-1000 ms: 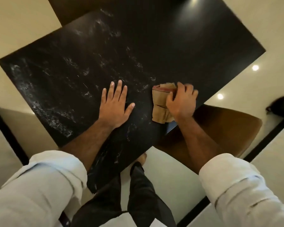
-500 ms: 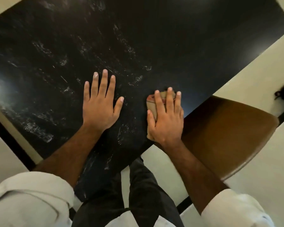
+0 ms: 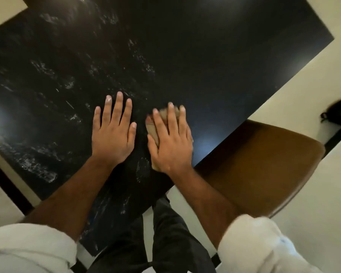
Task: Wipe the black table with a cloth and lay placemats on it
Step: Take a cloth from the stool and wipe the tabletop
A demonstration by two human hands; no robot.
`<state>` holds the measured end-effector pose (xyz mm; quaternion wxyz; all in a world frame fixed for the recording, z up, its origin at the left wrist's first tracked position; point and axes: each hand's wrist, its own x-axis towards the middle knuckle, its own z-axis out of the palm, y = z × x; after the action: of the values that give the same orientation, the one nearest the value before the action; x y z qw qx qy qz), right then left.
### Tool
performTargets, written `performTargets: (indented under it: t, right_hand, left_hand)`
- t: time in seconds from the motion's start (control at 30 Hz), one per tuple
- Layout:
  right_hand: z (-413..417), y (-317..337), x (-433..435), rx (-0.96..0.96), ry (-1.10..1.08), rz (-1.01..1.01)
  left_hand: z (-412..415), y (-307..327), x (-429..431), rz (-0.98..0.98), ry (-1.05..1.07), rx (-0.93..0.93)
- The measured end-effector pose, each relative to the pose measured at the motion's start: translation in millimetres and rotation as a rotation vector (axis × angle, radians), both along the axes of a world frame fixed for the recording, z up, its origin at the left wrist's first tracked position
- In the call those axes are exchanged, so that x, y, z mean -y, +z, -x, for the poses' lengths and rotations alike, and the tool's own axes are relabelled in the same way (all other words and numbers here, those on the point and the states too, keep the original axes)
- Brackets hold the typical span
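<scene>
The black table (image 3: 205, 56) fills most of the view, with pale smears across its left half. A folded tan cloth (image 3: 153, 128) lies on it near the front edge. My right hand (image 3: 171, 142) presses flat on the cloth with straight fingers and covers most of it. Just to its left, my left hand (image 3: 112, 133) rests flat on the bare tabletop, fingers spread. No placemat is in view.
A brown chair seat (image 3: 260, 164) sits tucked at the table's right front edge. A black bag (image 3: 339, 111) lies on the pale floor at far right. My dark trouser legs (image 3: 165, 233) stand below the table's near corner.
My right hand has flattened onto the cloth and slid it left, close to my left hand. My left hand stays planted on the table.
</scene>
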<state>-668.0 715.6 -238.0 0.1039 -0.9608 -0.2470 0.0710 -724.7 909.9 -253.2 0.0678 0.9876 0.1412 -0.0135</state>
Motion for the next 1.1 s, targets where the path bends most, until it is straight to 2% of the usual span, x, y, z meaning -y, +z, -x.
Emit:
performTargets:
  t: [0.1,0.23,0.33,0.4,0.5,0.6,0.7,0.77,0.9,1.0,1.1]
  right_hand:
    - [-4,3,37,-0.011,-0.133,0.089]
    - [-85,6,22,-0.010,-0.317,0.085]
    - [-123,4,-34,0.068,-0.257,0.067]
    - [-119,0,-72,0.105,-0.186,0.044]
    - [-77,-1,-93,0.088,-0.017,0.015]
    - [-22,-2,-59,0.044,0.112,0.015]
    - [4,3,-9,-0.021,0.054,0.102]
    - [-17,6,4,-0.028,-0.045,0.128]
    - [-89,5,-44,0.051,-0.200,0.091]
    - [-101,-1,-103,0.101,-0.136,0.067]
    - [-44,-3,-116,0.100,0.024,0.035]
  left_hand:
    - [5,2,-23,-0.002,0.028,-0.002]
    - [11,1,-44,-0.011,0.058,-0.003]
    - [9,-1,-41,-0.004,0.061,0.010]
    - [11,-2,-41,-0.033,0.065,0.006]
    - [13,0,-41,-0.029,0.065,0.004]
    - [13,2,-41,-0.014,0.045,0.001]
    - [19,3,-52,0.009,0.039,-0.002]
    - [23,2,-61,-0.005,0.051,-0.005]
    - [23,-1,-63,-0.016,0.059,0.019]
    - [25,-5,-62,-0.035,0.060,0.035]
    - [29,-3,-63,-0.039,0.060,0.034]
